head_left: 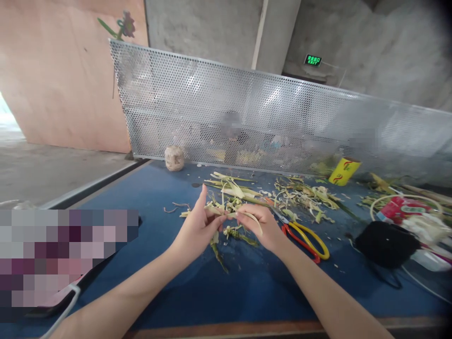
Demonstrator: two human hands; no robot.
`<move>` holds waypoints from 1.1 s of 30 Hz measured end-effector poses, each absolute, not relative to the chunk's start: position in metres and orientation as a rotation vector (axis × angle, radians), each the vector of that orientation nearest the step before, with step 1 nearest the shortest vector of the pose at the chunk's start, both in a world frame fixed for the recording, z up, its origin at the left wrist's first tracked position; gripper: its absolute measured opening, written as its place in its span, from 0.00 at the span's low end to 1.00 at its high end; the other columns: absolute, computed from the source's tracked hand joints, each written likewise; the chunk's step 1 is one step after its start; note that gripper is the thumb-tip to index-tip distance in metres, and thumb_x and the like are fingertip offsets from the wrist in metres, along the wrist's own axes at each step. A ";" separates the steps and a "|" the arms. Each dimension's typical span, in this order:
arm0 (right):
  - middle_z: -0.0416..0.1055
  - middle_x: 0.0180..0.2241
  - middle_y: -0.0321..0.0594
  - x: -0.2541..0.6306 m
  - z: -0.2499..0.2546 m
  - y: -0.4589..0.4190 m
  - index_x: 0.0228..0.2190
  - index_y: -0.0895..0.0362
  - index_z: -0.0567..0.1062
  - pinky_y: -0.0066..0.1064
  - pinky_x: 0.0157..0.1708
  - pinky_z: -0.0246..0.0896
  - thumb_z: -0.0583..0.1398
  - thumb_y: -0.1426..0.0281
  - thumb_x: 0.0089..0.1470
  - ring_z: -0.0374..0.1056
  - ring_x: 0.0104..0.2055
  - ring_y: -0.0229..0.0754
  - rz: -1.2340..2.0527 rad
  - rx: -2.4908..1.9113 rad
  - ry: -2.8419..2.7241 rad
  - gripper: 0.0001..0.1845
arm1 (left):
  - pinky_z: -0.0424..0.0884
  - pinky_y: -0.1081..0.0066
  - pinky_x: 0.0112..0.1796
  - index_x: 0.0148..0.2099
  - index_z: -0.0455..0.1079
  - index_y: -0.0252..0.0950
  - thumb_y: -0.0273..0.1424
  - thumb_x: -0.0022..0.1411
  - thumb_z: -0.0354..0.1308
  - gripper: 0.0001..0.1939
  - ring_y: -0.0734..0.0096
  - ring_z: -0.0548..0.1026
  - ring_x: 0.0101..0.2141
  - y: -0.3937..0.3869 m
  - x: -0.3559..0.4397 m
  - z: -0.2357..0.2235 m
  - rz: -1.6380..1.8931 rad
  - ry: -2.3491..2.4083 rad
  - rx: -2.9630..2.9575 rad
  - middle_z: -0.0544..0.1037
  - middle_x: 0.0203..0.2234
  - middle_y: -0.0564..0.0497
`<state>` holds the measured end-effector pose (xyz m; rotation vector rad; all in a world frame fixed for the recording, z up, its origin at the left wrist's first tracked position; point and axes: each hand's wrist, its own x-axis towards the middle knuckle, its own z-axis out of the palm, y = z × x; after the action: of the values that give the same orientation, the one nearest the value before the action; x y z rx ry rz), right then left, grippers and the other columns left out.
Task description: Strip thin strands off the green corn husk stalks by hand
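Over the middle of the blue table, my left hand (199,223) and my right hand (264,228) meet with their fingertips almost touching. Both are closed in a pinch on a pale green plant strip (254,220), whose loose end curves out past my right fingers. How much of it lies inside the fingers is hidden. Just below and behind them is a green braided plant piece (240,235). Beyond the hands lie long pale leaf strips (235,188). Scissors (307,238) with one red and one yellow handle loop rest beside my right wrist.
Plant scraps (307,193) litter the table (169,296) behind the scissors. A perforated metal screen (212,103) runs along the back, with a wrapped roll (174,157) and a yellow can (344,171) before it. To the right sit a black pouch (386,244) and a red packet (406,208).
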<state>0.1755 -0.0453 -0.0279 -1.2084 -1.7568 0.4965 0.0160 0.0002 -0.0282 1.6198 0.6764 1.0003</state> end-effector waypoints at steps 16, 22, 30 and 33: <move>0.58 0.18 0.30 0.179 -0.038 -0.032 0.28 0.57 0.65 0.23 0.17 0.45 0.55 0.57 0.47 0.50 0.17 0.29 1.137 -1.038 -1.451 0.15 | 0.60 0.76 0.21 0.60 0.15 0.35 0.32 0.54 0.55 0.50 0.79 0.65 0.18 -0.007 0.014 -0.026 0.790 0.522 1.514 0.75 0.24 0.51; 0.63 0.19 0.32 0.176 -0.036 -0.037 0.23 0.58 0.67 0.24 0.21 0.53 0.58 0.64 0.46 0.58 0.21 0.31 0.923 -1.067 -1.528 0.09 | 0.61 0.76 0.22 0.60 0.15 0.34 0.30 0.53 0.55 0.50 0.80 0.65 0.19 -0.006 0.015 -0.028 0.748 0.525 1.532 0.76 0.25 0.51; 0.63 0.18 0.31 0.173 -0.033 -0.044 0.20 0.57 0.67 0.25 0.23 0.56 0.59 0.68 0.46 0.60 0.21 0.32 0.751 -1.039 -1.483 0.08 | 0.61 0.76 0.23 0.61 0.19 0.35 0.30 0.52 0.57 0.50 0.78 0.65 0.20 -0.007 0.015 -0.025 0.685 0.499 1.595 0.77 0.26 0.48; 0.62 0.17 0.31 0.172 -0.038 -0.043 0.20 0.57 0.66 0.25 0.22 0.55 0.59 0.67 0.45 0.58 0.20 0.32 0.753 -1.024 -1.426 0.09 | 0.62 0.75 0.23 0.61 0.20 0.35 0.31 0.52 0.57 0.50 0.78 0.65 0.20 -0.009 0.015 -0.025 0.659 0.508 1.626 0.77 0.27 0.47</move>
<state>0.1724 -0.0426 -0.0377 -1.0236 -1.4259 0.7531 0.0150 -0.0090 -0.0246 1.6262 0.5083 0.6588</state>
